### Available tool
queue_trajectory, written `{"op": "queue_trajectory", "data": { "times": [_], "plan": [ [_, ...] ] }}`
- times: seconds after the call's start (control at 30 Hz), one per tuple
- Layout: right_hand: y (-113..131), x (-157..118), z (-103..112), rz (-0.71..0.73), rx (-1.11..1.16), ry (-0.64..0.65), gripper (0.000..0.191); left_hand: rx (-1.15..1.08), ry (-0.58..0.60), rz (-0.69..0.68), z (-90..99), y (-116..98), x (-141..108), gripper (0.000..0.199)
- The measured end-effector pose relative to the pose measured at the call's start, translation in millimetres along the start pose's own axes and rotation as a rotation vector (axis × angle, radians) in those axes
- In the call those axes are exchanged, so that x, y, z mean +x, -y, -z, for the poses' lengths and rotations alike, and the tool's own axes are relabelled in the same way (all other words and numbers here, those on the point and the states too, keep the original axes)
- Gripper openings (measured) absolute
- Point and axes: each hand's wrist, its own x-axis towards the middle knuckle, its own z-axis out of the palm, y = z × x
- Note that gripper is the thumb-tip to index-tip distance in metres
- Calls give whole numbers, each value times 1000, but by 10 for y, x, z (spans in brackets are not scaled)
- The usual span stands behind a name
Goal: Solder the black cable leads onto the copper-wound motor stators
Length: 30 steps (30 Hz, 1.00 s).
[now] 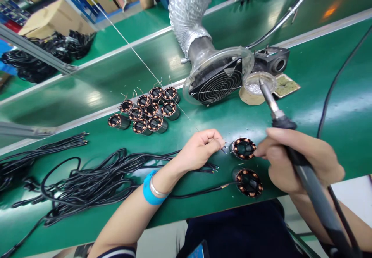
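From the head camera, the left hand (200,147) is pinched on a thin wire (224,148) right beside a copper-wound motor coil (243,148) lying on the green bench (319,107). The right hand (293,161) is clenched around a soldering iron (279,116), tip pointing up and away. A second coil (249,182) lies just below, with a black cable (200,191) attached.

A round stator (243,148) (copper coils ringed inside a black core) is laid flat on the green worktop (319,95); a soldering iron (290,141) is held tilted, tip raised.
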Motion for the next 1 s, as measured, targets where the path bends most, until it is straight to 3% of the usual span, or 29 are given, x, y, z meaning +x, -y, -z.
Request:
{"op": "queue_trajectory", "data": {
  "times": [0.07, 0.17, 0.33, 0.53, 0.73, 0.87, 1.0],
  "plan": [
    [8, 62, -82, 1, -13, 24, 32, -10, 18, -1, -9, -21, -18, 26],
    [27, 151, -166, -19, -24, 215, 17, -17, 77, -14, -18, -34, -67, 34],
    [9, 168, -188, 78, 31, 278, 18, 13, 152, -39, -7, -32, -152, 37],
    [-19, 127, -118, 68, 38, 334, 25, 164, 97, -83, -2, -94, -201, 28],
    [7, 117, -137, 74, 41, 373, 31, -131, 111, 32, -60, -43, -176, 31],
    [-5, 91, -158, 98, 88, 331, 30, -360, 172, 214, -115, -7, -169, 31],
    [-33, 89, -126, 108, 71, 308, 28, -482, 103, 268, -164, -7, -175, 28]
  ]
}}
